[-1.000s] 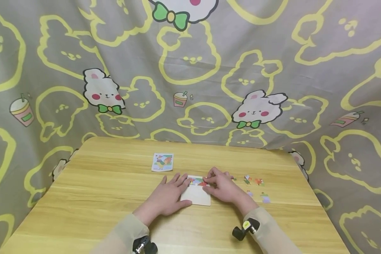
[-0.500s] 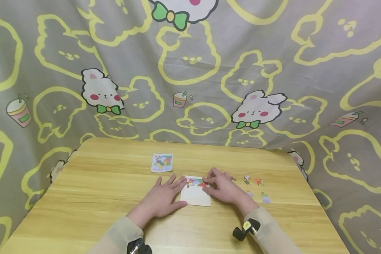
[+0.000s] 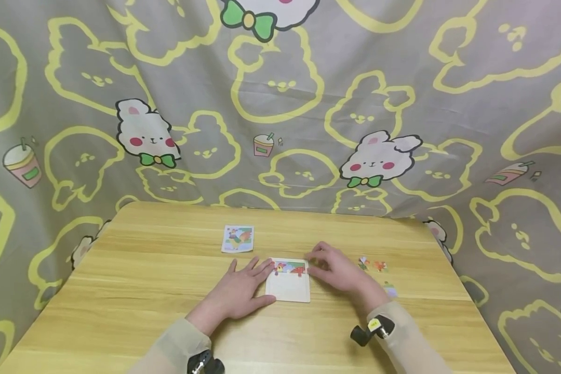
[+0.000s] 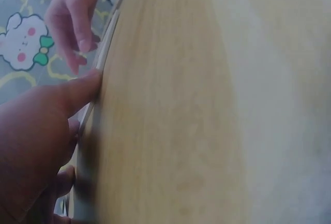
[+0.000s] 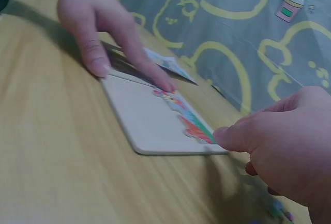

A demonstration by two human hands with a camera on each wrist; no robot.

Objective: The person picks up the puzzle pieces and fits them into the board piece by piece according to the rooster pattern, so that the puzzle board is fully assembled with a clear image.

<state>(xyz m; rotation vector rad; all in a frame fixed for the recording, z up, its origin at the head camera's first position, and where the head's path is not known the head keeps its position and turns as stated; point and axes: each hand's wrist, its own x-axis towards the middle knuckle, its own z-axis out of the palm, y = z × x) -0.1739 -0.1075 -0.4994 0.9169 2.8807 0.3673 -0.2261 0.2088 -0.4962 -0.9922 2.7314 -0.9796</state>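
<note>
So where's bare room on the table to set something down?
Bare table lies left of the picture card and between the sleeves. Crowded: the puzzle tray between the left hand and right hand, and the loose pieces rightward.

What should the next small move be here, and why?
The right hand should probably reach for one of the loose puzzle pieces to its right: the board has colored pieces along the top but bare white below, and the left hand rests at its edge, seemingly steadying it.
</note>
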